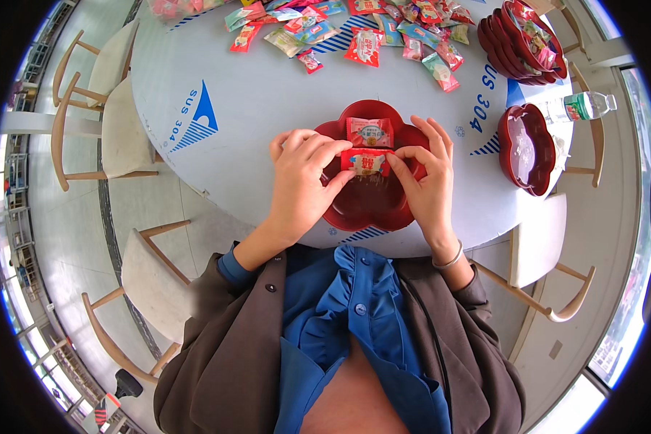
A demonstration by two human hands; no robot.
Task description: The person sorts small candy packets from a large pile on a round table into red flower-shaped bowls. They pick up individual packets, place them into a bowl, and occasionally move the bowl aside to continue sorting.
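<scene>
A dark red flower-shaped bowl (371, 203) sits near the table edge before me. Over it, a red wrapped candy (365, 163) is pinched at its two ends. My left hand (309, 176) grips the left end between thumb and forefinger; my right hand (426, 176) pinches the right end the same way. Just beyond, a second red packet (369, 132) with a pale printed middle lies in the far part of the bowl. The bowl's left and right rims are partly hidden behind my hands.
Loose wrapped candies (365, 46) spread across the far side of the round table (249, 135). At right are stacked red bowls (499, 49), the top one holding candies, another red bowl (527, 149) and a plastic bottle (588, 106) lying down. Chairs (135, 127) surround the table.
</scene>
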